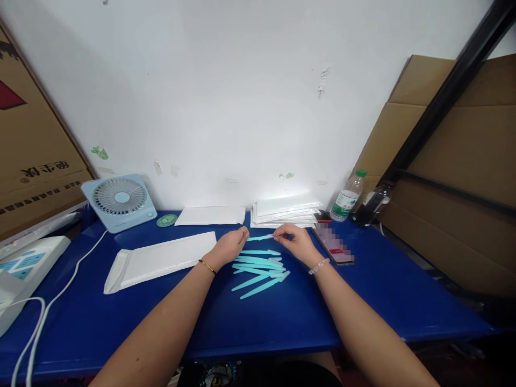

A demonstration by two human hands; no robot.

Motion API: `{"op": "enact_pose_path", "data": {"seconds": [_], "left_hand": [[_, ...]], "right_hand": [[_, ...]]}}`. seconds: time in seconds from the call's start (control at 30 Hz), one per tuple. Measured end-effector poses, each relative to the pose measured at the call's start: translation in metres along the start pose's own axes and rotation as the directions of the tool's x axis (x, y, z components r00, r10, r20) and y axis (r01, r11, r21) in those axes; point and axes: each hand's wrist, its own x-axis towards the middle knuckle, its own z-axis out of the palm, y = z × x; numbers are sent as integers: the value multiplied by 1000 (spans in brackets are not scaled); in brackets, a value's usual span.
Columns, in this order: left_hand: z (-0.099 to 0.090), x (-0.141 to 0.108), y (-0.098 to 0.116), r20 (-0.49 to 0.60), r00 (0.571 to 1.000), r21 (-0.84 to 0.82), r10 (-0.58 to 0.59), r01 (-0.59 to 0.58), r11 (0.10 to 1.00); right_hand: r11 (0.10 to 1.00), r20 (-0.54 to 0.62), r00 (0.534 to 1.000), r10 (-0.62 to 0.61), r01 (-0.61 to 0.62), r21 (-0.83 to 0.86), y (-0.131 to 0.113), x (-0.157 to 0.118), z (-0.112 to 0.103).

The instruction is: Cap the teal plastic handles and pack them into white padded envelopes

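Observation:
Between my two hands a thin turquoise stick (pixel 258 238) with a whitish right end is held level above the blue table. My left hand (pixel 233 245) is closed on its left end, and the fingertips of my right hand (pixel 293 240) pinch its right end. Just below lie several similar turquoise sticks (pixel 262 273), fanned out with their wider, paler ends to the right. A long white padded envelope (pixel 161 258) lies left of my left hand. Behind my hands are another white envelope (pixel 210 215) and a stack of white envelopes (pixel 284 214).
A blue fan (pixel 120 198) and a green round disc (pixel 166 220) stand at the back left, near white cables (pixel 72 277) and a white box (pixel 30 274). A phone (pixel 334 244), water bottle (pixel 347 199) and dark bottle (pixel 373 205) are at the right. Cardboard flanks the table (pixel 387 301).

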Motion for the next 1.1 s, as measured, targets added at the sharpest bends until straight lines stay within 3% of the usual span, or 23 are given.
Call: {"op": "enact_pose_path", "data": {"seconds": [0.17, 0.37, 0.53, 0.6, 0.83, 1.1], "left_hand": [[3, -1, 5, 15, 1000, 21, 26, -26, 999], [0, -7, 17, 46, 999, 99, 21, -25, 995], [1, -19, 26, 250, 965, 132, 79, -115, 985], [2, -22, 30, 260, 963, 166, 74, -120, 979], [2, -20, 44, 249, 968, 289, 8, -82, 954], [14, -16, 46, 237, 971, 352, 44, -128, 927]], "right_hand": [[999, 43, 999, 4, -6, 53, -4, -1, 5], [992, 111, 988, 104, -95, -88, -1, -1, 1], [977, 210, 964, 161, -126, -172, 3, -3, -6], [979, 241, 957, 163, -126, -160, -1, -5, -9], [970, 489, 872, 38, 85, -227, -27, -12, 0], [777, 472, 877, 92, 233, -584, -45, -12, 35]]}}
